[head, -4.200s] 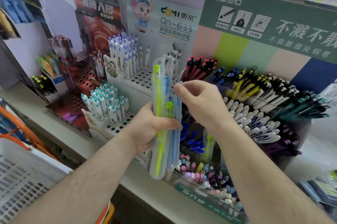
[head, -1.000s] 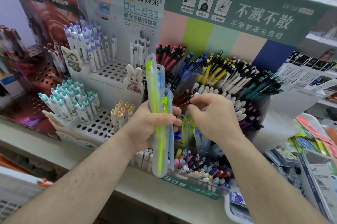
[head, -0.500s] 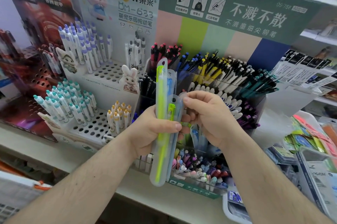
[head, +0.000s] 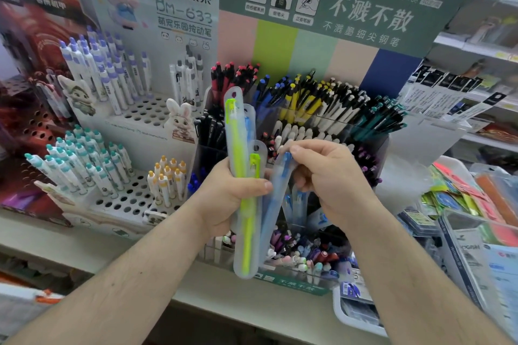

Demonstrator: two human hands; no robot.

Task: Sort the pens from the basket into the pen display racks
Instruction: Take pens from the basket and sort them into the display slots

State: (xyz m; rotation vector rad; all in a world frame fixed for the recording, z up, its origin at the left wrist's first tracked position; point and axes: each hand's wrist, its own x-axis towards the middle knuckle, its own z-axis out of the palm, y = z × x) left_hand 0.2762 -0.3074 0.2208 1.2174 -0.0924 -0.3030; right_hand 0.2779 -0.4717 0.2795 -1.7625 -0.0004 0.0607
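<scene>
Fingertips [head: 291,149] of your right hand [head: 328,182] pinch one blue sleeved pen [head: 276,190] – peeling it from the bundle [head: 242,176] your left hand [head: 227,198] grips, ready for the rack [head: 291,283]

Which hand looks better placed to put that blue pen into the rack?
The right hand, probably. It already pinches the top of the blue pen, tilted away from the bundle, just over the rack. The left hand is full, gripping that bundle.

We see 2 bare forearms, no sleeves; left hand [head: 227,198] and right hand [head: 330,184] wear nothing.
</scene>
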